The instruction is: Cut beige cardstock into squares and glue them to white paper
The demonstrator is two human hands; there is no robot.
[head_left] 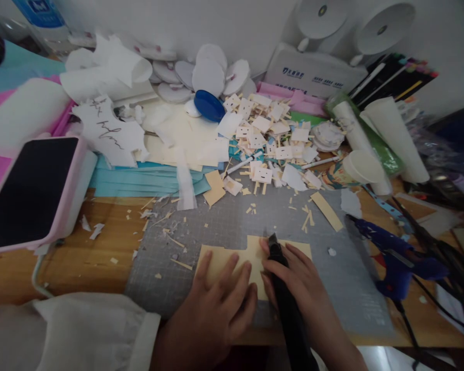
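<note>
White sleeve [81, 330] nearest the lens, on the left arm. Left hand [212, 304] lies flat, fingers spread, pressing the near-left part of the tan card piece [251, 252]; nothing gripped. Right hand [297, 283] is clenched around the black craft knife [282, 288], tip resting on the card near its middle notch. Card lies on the grey cutting mat [340, 278], directly under and just beyond both hands, far edge showing past the fingertips.

Right of the hands: blue glue gun [394, 257] on the mat edge, cable trailing near-right. Far of the hands: offcut scraps, then a pile of small cut card pieces [270, 134]. Far left: pink-cased phone [31, 190], screen dark, on the wooden surface [81, 257].

Writing: white box [313, 72] at far right carries blue print, too small to read. Torn white paper [108, 129] has black scribbles, illegible.
</note>
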